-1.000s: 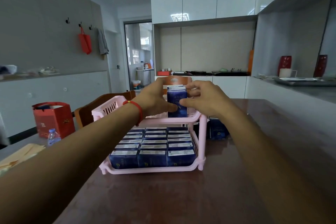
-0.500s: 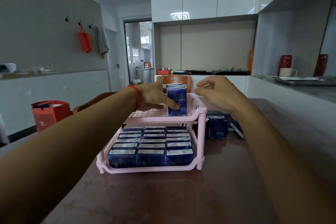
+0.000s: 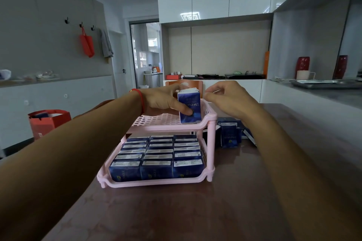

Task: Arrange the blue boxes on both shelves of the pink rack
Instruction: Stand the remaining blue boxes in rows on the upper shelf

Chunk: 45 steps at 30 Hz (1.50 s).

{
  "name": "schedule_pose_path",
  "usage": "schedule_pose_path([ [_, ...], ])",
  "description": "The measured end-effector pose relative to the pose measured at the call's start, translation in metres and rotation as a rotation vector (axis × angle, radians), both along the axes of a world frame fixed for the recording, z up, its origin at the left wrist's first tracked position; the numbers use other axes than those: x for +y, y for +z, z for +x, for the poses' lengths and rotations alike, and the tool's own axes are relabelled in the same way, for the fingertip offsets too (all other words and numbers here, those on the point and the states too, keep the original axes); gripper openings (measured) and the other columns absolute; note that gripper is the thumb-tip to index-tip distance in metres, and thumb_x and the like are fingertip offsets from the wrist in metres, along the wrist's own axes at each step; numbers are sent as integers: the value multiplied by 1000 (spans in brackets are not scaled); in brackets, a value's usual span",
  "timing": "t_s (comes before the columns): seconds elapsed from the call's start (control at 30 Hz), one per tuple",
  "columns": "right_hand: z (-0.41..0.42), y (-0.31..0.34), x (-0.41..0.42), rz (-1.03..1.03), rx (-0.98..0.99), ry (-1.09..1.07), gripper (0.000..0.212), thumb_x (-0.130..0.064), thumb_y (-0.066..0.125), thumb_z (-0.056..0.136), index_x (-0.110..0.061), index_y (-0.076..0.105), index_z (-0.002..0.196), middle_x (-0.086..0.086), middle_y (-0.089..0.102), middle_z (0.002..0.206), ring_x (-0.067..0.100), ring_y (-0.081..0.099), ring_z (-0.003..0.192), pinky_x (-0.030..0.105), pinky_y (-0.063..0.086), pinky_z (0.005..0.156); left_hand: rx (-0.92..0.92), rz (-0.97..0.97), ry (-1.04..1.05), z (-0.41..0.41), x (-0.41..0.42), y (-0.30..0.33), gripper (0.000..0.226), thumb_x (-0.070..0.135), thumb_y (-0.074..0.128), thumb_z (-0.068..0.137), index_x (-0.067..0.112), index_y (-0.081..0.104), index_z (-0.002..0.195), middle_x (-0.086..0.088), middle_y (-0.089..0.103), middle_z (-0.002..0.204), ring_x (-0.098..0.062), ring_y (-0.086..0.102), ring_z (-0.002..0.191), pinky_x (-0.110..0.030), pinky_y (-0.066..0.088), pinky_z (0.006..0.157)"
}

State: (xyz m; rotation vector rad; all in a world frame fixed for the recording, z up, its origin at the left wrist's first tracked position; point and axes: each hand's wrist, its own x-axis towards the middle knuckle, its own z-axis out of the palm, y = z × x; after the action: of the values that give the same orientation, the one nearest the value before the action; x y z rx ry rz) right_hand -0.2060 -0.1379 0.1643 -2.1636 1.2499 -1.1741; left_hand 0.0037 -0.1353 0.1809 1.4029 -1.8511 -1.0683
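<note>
One box (image 3: 189, 107) stands upright at the right front corner of the rack's (image 3: 168, 126) top shelf. The left hand (image 3: 162, 100) grips it from nine o'clock, thumb pressed on its front face, fingers curled behind. The right hand (image 3: 225, 97) hovers at the box's three o'clock, apart from it, fingers loosely curled and holding nothing. The lower shelf is packed with rows of boxes (image 3: 157, 155). More boxes (image 3: 229, 135) sit on the table (image 3: 195, 211) at the rack's three o'clock.
</note>
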Motion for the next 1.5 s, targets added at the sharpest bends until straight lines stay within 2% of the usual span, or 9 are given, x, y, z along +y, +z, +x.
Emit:
schedule_pose_path([
  [0.17,0,-1,-2,-9,8,6,21,-30,63,94,-22,69,112,-1,65,124,14,57,106,30,42,85,-22,-23,-16,3,-6,-4,77,-8,76,78,20,39,140,-8,59,134,-20,65,116,-25,58,90],
  [0.33,-1,-2,-4,-17,19,9,19,-31,62,95,-23,69,111,-1,65,124,13,56,104,31,41,85,-108,-58,-16,9,-12,-12,115,17,90,67,41,19,154,-1,46,150,-21,56,129,-37,48,108],
  [0.6,-2,-4,-6,-30,41,4,22,-32,62,94,-21,68,113,-1,64,125,13,56,104,31,40,85,-123,-85,-3,8,-9,-15,119,25,92,66,47,14,154,-1,42,153,-24,52,132,-45,39,116],
  [1.07,-24,-7,-22,13,-12,-80,30,-38,62,92,-19,68,115,-3,62,118,17,57,108,31,40,85,-57,-115,5,8,17,-4,111,15,80,82,44,4,157,-5,30,161,-20,45,131,-26,48,91],
  [1.17,-47,-20,-39,56,-6,-227,29,-33,61,93,-16,67,115,0,62,113,20,58,103,32,43,87,-77,-295,101,4,45,4,91,31,70,89,39,12,157,-3,33,159,-22,39,138,-31,41,98],
  [1.23,-66,-37,-55,97,-1,-382,27,-28,62,91,-10,68,111,9,68,109,27,61,95,35,49,82,-169,-568,247,-4,61,4,75,38,69,90,34,29,153,-2,39,154,-19,40,138,-36,42,105],
  [1.33,-91,-76,-74,93,86,-599,28,-25,60,91,-7,63,112,16,63,115,33,59,96,42,51,85,-264,-1053,427,-30,84,-8,39,26,66,91,22,56,129,-1,54,134,-16,51,123,-42,50,105],
  [1.4,-102,-109,-83,24,217,-610,38,-30,59,91,-13,54,126,16,54,129,36,54,112,47,49,92,-260,-1279,411,-55,102,-26,26,17,59,87,17,61,112,1,60,115,-14,55,108,-35,52,95],
  [1.5,-112,-157,-91,-57,459,-476,50,-34,57,91,-29,46,140,6,41,148,34,44,131,51,42,102,-203,-1300,204,-97,118,-64,19,9,58,83,13,62,101,1,60,101,-13,54,94,-26,49,83],
])
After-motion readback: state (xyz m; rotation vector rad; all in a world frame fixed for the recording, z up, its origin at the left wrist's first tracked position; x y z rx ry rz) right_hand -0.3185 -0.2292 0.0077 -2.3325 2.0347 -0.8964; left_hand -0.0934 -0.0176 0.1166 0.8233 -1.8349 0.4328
